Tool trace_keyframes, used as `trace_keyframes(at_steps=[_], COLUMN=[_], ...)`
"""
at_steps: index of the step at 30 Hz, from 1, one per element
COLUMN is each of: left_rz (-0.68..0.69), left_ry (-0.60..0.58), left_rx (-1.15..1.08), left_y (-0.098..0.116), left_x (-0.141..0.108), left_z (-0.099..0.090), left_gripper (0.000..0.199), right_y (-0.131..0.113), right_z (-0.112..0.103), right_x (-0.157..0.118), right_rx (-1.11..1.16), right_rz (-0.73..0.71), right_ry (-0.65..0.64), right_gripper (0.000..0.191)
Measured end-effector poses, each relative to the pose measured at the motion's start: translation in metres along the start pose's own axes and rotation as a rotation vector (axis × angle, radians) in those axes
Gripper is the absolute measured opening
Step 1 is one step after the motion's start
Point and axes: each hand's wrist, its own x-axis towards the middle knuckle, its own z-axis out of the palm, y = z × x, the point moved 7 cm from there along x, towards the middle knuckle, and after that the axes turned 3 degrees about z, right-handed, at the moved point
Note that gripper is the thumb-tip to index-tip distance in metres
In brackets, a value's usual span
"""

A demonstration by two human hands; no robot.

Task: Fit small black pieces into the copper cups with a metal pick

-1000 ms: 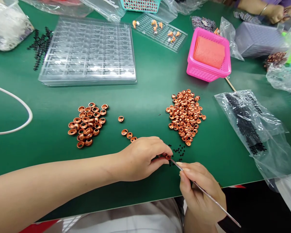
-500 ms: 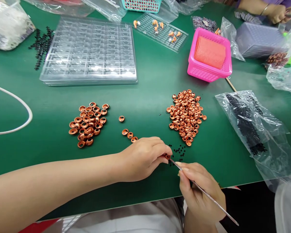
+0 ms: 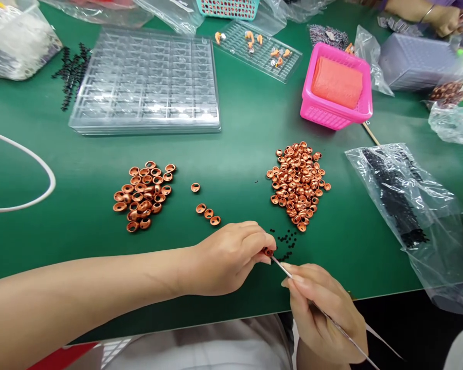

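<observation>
My left hand (image 3: 231, 257) pinches a small copper-coloured cup-shaped piece (image 3: 268, 252) between thumb and fingertips. In my right hand (image 3: 327, 308) is a thin metal rod (image 3: 282, 267), gripped like a pen, with its tip at the opening of that piece. Whether the tip is inside, I cannot tell. Tiny black dots (image 3: 287, 239) lie scattered just beyond the fingertips. A larger pile of copper-coloured pieces (image 3: 299, 182) sits behind them. To the left are a smaller group of cups (image 3: 142, 195), a short row of three cups (image 3: 209, 214) and one single cup (image 3: 195, 187).
Clear plastic trays (image 3: 146, 82) are stacked at the back left, beside black parts (image 3: 72, 72). A pink basket (image 3: 335, 113) holds an orange-red roll. A plastic bag (image 3: 393, 195) with black strips lies right. A white cable (image 3: 48, 159) loops in from the left. A co-worker's hands (image 3: 447, 23) work far right.
The whole view has shifted slightly. My right hand is a little lower and the rod's angle differs slightly. Part of another person's hand now shows at the right edge.
</observation>
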Motion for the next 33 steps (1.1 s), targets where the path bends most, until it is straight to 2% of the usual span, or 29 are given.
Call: trace_keyframes(at_steps=[19,27,33], left_rz=[-0.107,-0.242,-0.248], left_ry=[-0.033,-0.069,-0.049], left_rx=[-0.082,-0.175,-0.206], left_y=[-0.009,-0.018,-0.019], left_x=[0.003,0.002,0.003], left_z=[0.001,0.001,0.0], left_gripper=[0.009,0.008,0.008], right_y=[0.005,0.011,0.013], right_z=[0.004,0.0,-0.001], right_x=[0.001,-0.003,-0.006], right_rx=[0.069,0.059,0.064], right_rz=[0.058,0.113,0.139], right_ry=[0.095,0.151,0.169], right_gripper=[0.036,0.031,0.031])
